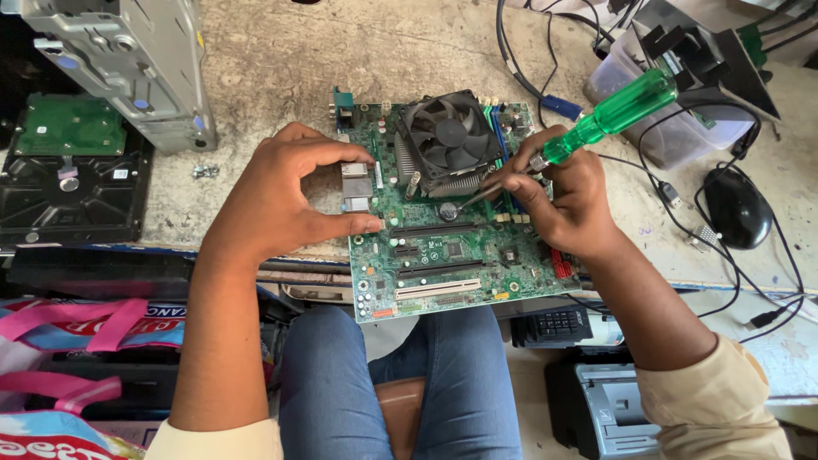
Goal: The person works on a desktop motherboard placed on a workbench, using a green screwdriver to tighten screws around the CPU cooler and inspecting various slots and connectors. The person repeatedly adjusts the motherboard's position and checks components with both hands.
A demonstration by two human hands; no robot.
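Nearest, blue-jeaned knees sit under the edge of the bench (273,51), where a green motherboard (443,247) overhangs slightly. The left hand (281,200) pinches the board's left edge between thumb and curled fingers, beside the metal port block. The right hand (567,200) is closed around a green-handled screwdriver (609,119), its tip resting by the round coin battery (448,210) just below the black cooler fan (450,136). A slip of that metal tip could, I judge, scratch traces or bridge contacts – and the overhanging board might tip if the left grip loosens. Farther off, the bench is worn, stained concrete-grey, carrying a hard drive (72,170), a metal drive cage (128,60), a black mouse (737,209) and tangled cables – a cluttered repair corner
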